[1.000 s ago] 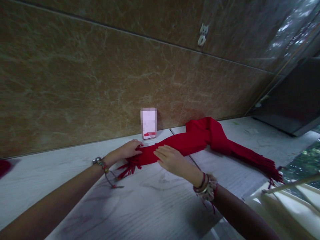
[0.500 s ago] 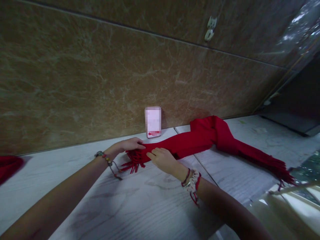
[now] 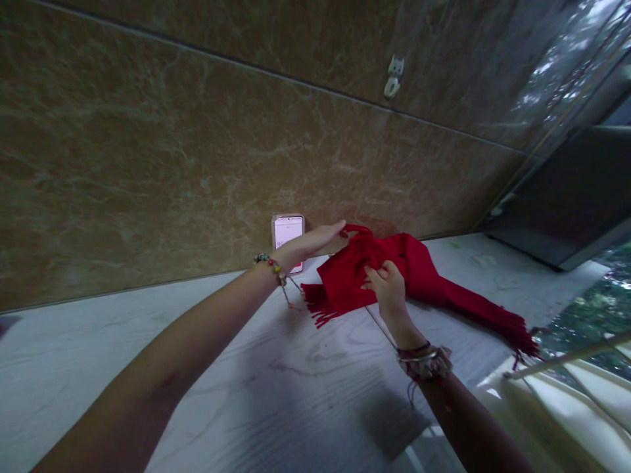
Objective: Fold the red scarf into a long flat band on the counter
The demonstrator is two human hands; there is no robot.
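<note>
A red fringed scarf (image 3: 345, 279) lies on the white surface. Its near left part is bunched and folded over toward the middle, and one fringed end points left. My left hand (image 3: 323, 239) is closed on a raised fold of the scarf at its back edge, close to the wall. My right hand (image 3: 390, 289) pinches the cloth near the middle of the bunched part, its fingertips partly sunk in the folds. The other fringed end trails off to the right, clear of both hands.
Behind my left forearm a phone (image 3: 282, 230) with a lit screen leans upright on the brown marbled wall (image 3: 197, 144). A white hook (image 3: 393, 77) is fixed on the wall. To the right stand a dark box-like object (image 3: 557, 197) and a railing (image 3: 566, 358) beyond the surface's edge.
Both hands have moved right along the scarf. Its left part, stretched out flat before, is now gathered and folded toward the middle. The view has shifted a little to the right.
</note>
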